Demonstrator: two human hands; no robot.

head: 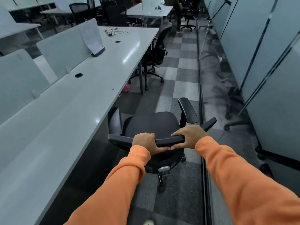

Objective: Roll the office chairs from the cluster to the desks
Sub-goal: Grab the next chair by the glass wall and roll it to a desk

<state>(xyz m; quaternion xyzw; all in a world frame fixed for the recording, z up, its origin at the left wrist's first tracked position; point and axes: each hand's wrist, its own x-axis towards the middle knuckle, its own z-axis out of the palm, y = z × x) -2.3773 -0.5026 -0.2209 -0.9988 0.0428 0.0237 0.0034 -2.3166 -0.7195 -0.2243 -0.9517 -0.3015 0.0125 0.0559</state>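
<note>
Orange sleeves (129, 184) reach forward; left hand (144, 141) and right hand (190, 136) both grip the chair (152, 123) by its top rail, just beside the long desk (73, 103).

I have only one view, from the camera worn on the person's head. It faces forward and steeply down along an aisle, and its wide angle bows straight edges near the borders. The left hand (144, 141) and right hand (189, 136) sit close under the lens, low in the centre, gripping a chair (152, 124). The desk (81, 98) runs up the left side and the partition wall (267, 62) up the right. A far desk (149, 12) shows small at the top.
</note>
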